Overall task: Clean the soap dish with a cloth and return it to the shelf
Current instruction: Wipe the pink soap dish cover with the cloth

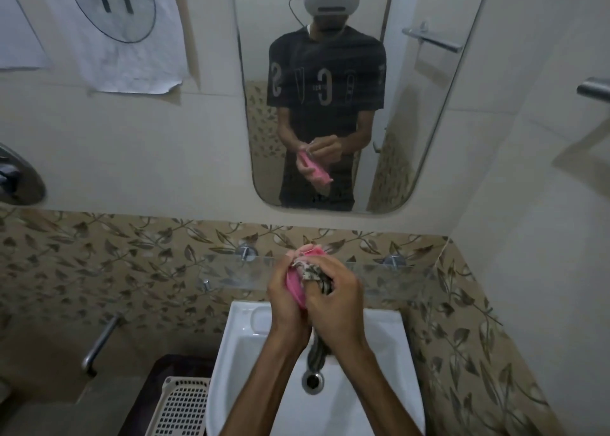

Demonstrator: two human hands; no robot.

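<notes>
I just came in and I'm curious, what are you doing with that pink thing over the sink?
A person is wiping a pink soap dish over the white sink. The left hand holds the dish, and the right hand rubs it with a patterned cloth. The glass shelf behind it waits for the dish.

Pink soap dish [294, 288], black-and-white patterned cloth [317, 275], white sink [389, 343], leaf-patterned beige tiles [132, 264].

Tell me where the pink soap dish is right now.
In the head view the pink soap dish is at centre, gripped in the left hand above the white sink, just in front of the glass shelf, while the right hand presses a patterned cloth against it.
</notes>
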